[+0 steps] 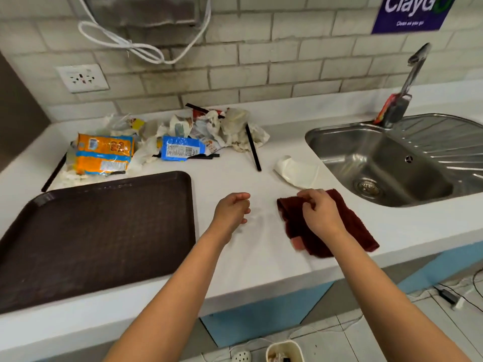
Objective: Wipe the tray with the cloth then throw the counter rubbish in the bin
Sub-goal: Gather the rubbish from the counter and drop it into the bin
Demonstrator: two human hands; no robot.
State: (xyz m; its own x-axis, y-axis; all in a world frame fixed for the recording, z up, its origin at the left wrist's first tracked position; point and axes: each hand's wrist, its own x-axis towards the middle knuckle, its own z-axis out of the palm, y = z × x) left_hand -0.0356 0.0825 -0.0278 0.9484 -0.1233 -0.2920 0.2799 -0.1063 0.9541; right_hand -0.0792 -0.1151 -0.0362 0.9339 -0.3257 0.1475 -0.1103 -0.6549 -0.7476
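Note:
A dark brown tray (91,231) lies flat on the white counter at the left, its surface bare. To its right, near the counter's front edge, a dark red cloth (350,223) lies beside the sink. My right hand (320,214) is on top of the cloth with its fingers pinched at the upper left part. My left hand (232,210) hovers between tray and cloth, loosely curled and holding nothing. Behind the tray is a pile of rubbish (209,126): an orange packet (104,152), a blue packet (180,150), crumpled papers and black straws. A small white bin (285,351) stands on the floor below.
A flattened white paper cup (295,171) lies just behind the cloth. A steel sink (379,158) with a tap (413,74) takes up the right of the counter. A wall socket (82,78) and a hanging white cable (117,43) are above the rubbish. Cables lie on the floor at the right.

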